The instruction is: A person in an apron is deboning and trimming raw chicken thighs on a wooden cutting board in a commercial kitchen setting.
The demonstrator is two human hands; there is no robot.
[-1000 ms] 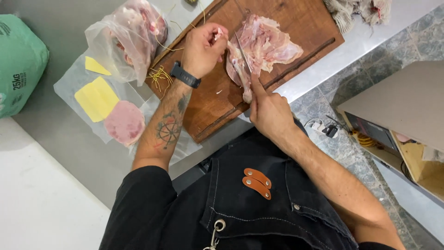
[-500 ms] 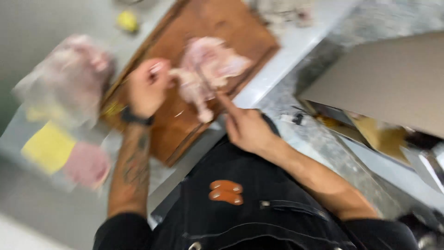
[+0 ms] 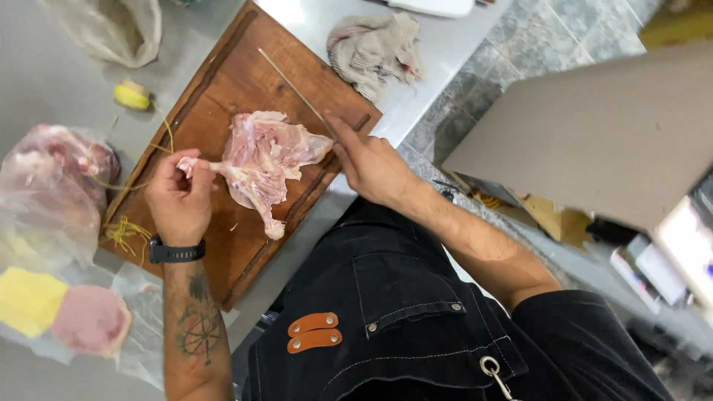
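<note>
Left hand [image 3: 178, 199] pinches the raw chicken [image 3: 261, 160] on the wooden cutting board [image 3: 245, 82]; right hand [image 3: 371, 163] grips a thin-bladed knife [image 3: 291, 84].

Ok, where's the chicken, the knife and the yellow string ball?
raw chicken [image 3: 260, 160], head view, on the middle of the spread meat.
knife [image 3: 291, 84], head view, midway along the thin blade.
yellow string ball [image 3: 131, 95], head view, on the middle of the spool.
</note>
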